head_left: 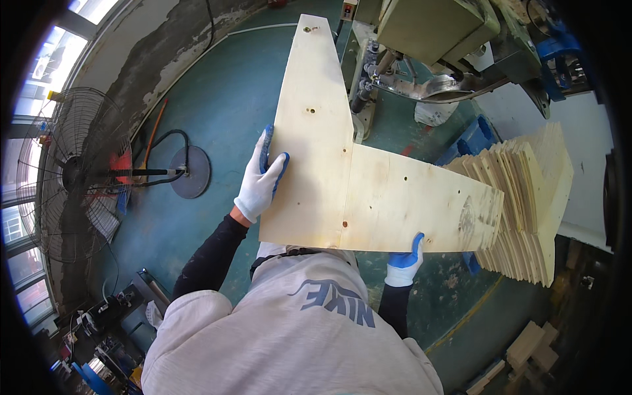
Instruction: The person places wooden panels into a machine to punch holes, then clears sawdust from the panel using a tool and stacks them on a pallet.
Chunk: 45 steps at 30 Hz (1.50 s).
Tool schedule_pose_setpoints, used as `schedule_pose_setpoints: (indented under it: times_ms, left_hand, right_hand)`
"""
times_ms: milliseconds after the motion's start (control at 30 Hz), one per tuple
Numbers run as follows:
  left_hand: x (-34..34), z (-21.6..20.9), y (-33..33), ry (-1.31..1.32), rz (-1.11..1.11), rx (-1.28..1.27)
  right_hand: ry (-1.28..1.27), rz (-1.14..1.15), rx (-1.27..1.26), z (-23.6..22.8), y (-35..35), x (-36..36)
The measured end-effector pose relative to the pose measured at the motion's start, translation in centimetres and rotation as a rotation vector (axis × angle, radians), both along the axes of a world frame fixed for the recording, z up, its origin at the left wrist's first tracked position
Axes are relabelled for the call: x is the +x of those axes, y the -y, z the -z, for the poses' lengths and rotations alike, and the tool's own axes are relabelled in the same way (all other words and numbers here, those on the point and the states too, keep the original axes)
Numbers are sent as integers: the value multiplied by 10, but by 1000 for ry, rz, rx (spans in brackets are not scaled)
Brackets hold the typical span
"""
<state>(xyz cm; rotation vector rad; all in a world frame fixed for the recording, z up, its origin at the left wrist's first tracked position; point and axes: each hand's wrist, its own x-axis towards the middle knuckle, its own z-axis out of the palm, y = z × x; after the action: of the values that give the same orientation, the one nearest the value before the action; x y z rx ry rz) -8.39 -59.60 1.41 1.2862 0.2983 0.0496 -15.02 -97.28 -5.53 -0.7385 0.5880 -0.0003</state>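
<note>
A large L-shaped plywood panel (pixel 316 158) with several small holes and knots spans the space before my body. One arm of it points away from me and the other reaches right. My left hand (pixel 258 184), in a white glove with blue fingers, grips its left edge. At the near edge, toward the right end, my right hand (pixel 403 264) holds it with the thumb over the top face; the other fingers are hidden beneath. On the right a stack of similarly shaped panels (pixel 526 204) stands close to the held panel's end.
A green-grey machine (pixel 434 29) with a curved metal part stands at the far right. Behind the stack sits a blue pallet (pixel 477 137). A large caged fan (pixel 72 174) with a round base (pixel 191 172) is at left. Wooden blocks (pixel 530 343) lie at lower right.
</note>
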Motion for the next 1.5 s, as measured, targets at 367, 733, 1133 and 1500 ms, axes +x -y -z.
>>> schedule_pose_setpoints:
  times_ms: [367, 733, 1133, 1500]
  left_hand:
    - [48, 14, 10, 75, 101, 74]
    - [110, 22, 38, 105, 225, 416]
    - [112, 26, 44, 3, 233, 584]
    - [110, 22, 50, -23, 210, 506]
  right_hand:
    - [53, 88, -38, -24, 13, 16]
    - [34, 163, -144, -33, 31, 30]
    - [4, 135, -143, -27, 42, 27]
    - [4, 168, -108, -24, 43, 33]
